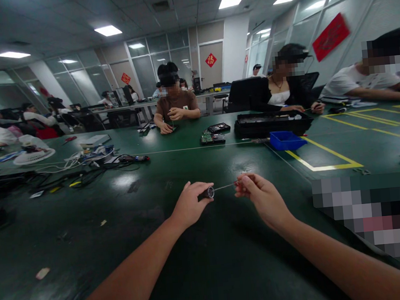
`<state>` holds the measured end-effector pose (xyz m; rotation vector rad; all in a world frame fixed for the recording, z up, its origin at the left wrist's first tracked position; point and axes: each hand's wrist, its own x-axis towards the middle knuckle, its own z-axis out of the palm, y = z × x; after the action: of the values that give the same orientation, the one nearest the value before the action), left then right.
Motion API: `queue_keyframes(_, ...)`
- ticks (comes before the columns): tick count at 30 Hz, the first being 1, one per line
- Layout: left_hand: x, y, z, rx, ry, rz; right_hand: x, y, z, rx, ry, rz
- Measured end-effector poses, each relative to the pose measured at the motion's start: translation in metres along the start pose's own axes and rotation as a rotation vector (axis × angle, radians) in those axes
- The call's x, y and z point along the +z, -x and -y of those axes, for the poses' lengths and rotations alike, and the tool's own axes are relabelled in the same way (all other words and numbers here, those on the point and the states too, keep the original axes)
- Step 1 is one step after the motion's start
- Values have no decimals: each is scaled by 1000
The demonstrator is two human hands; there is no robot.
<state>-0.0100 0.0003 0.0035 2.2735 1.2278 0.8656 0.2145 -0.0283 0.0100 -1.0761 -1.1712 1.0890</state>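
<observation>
My left hand (pixel 190 203) is closed around a small dark cylindrical part (pixel 210 192), whose round, light-rimmed end faces right. In my right hand (pixel 265 198) is a thin screwdriver (pixel 224 186), pinched between thumb and fingers. A bit of red shows at its handle; the rest of the handle is hidden by my fingers. Its slim metal shaft points left, and the tip meets or nearly meets the round end of the part. Whether the tip sits in a screw is too small to tell. Both hands are held above the green tabletop (pixel 203 271).
Hard drives (pixel 213 138) lie ahead, with a black bin (pixel 273 124) and a blue tray (pixel 286 140) to their right. Cables (pixel 93 171) are heaped at the left. A person (pixel 177 105) works across the table; others sit at the right.
</observation>
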Motion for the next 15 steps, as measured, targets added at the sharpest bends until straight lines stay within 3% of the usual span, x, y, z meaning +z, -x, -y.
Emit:
queue_keyframes(9,0,1,-5,-16,-37,20,1,9,4,-183,406,72)
queue_keyframes(15,1,0,-1,-5,-87,20,2,13,11,-275,627,9)
